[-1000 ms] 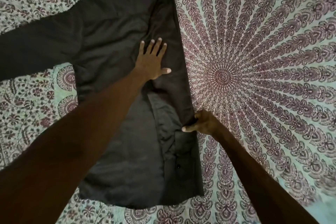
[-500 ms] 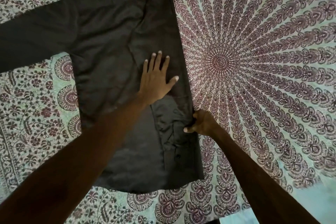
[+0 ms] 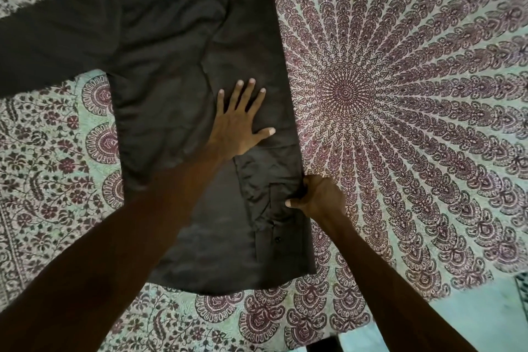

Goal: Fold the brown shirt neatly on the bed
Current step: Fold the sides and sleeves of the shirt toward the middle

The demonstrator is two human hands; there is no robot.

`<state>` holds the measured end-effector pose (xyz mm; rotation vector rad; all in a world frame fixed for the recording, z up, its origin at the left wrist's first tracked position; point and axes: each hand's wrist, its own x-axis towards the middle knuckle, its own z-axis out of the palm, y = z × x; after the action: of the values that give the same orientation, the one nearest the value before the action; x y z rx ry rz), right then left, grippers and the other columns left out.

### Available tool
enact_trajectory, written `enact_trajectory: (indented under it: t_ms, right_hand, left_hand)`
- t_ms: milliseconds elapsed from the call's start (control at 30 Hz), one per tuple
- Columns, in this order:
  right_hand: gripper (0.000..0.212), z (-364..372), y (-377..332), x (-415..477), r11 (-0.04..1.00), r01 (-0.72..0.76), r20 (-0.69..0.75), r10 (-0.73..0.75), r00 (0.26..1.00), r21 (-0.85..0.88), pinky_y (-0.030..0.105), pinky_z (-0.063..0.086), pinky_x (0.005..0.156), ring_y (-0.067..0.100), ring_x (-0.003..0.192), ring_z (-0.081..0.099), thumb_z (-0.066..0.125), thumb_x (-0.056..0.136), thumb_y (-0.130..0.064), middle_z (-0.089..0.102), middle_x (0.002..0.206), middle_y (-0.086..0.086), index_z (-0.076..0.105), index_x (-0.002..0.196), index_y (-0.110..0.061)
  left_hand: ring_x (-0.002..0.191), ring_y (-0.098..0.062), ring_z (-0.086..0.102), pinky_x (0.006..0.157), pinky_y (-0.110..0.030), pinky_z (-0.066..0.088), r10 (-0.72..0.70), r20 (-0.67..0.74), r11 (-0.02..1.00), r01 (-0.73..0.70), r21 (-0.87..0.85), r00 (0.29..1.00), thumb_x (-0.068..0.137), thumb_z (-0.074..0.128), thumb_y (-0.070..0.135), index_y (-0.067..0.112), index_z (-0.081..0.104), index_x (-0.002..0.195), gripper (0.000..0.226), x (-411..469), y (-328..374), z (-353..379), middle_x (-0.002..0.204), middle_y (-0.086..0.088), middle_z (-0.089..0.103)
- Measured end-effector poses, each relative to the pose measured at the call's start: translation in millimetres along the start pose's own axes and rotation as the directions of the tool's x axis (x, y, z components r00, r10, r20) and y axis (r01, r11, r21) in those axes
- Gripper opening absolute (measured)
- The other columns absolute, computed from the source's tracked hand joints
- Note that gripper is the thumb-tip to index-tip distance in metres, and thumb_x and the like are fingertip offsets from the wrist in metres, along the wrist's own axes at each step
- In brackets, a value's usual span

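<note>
One brown shirt, two hands, one bedspread

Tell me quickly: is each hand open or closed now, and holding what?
Left hand: open, fingers spread, pressing flat on the brown shirt.
Right hand: closed, pinching the shirt's edge.

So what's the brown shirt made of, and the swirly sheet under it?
The brown shirt looks like thin woven cloth, maybe cotton or a blend, slightly shiny: it creases softly and catches light. The sheet looks like matte printed cotton, maybe: flat, dull, maroon pattern on pale green.
</note>
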<state>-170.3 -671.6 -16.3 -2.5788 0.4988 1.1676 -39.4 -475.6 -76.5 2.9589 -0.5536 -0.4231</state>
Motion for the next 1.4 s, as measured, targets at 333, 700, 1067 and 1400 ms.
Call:
enact_trajectory:
  t_ms: [333,700,1067,1400]
  right_hand:
    - [0.064,-23.9,-15.5,-0.2,0.998,0.031,-0.181,-0.039,0.983,-0.046,0.031,0.043,0.071,0.026,0.095,0.065,0.075,0.073,-0.055,0.064,0.104,0.003,0.044,0.117,-0.018]
    - [0.045,-128.4,-157.6,133.3,0.813,0.580,-0.480,-0.531,0.698,-0.055,0.036,0.054,0.080,0.030,0.101,0.059,0.061,0.081,-0.005,0.054,0.120,0.010,0.058,0.123,-0.017]
    - [0.064,-206.4,-241.6,248.5,0.852,0.446,-0.210,-0.506,0.836,-0.276,0.055,0.010,0.118,0.031,0.149,-0.003,0.017,0.099,-0.055,-0.003,0.163,0.002,0.008,0.154,-0.024]
    - [0.063,-202.7,-244.6,254.8,0.843,0.319,-0.289,-0.465,0.837,-0.432,0.057,-0.002,0.118,0.032,0.148,-0.013,0.020,0.099,-0.054,-0.011,0.162,-0.005,-0.005,0.153,-0.034]
  left_hand:
    - [0.150,-0.027,0.006,0.118,-0.055,0.010,-0.055,-0.055,0.990,0.047,-0.136,0.997,0.089,0.041,0.064,0.022,0.016,0.153,0.081,-4.3,2.9,-14.8,0.162,-0.004,0.005]
    - [0.114,-0.038,0.053,0.095,-0.041,0.042,-0.740,-0.041,0.533,0.548,-0.644,0.671,0.099,0.043,0.028,0.009,0.059,0.119,0.032,73.8,-75.5,-80.3,0.124,-0.020,0.056]
    - [0.094,-0.028,0.067,0.082,-0.031,0.051,-0.606,0.286,0.469,0.623,-0.625,0.743,0.080,0.072,0.041,0.017,0.071,0.082,0.024,82.6,-115.8,-69.1,0.093,-0.012,0.073]
    - [0.095,-0.031,0.059,0.078,-0.039,0.047,-0.580,-0.127,0.748,0.464,-0.474,0.805,0.091,0.056,0.039,0.019,0.059,0.098,0.022,76.1,-103.8,-64.7,0.105,-0.008,0.058]
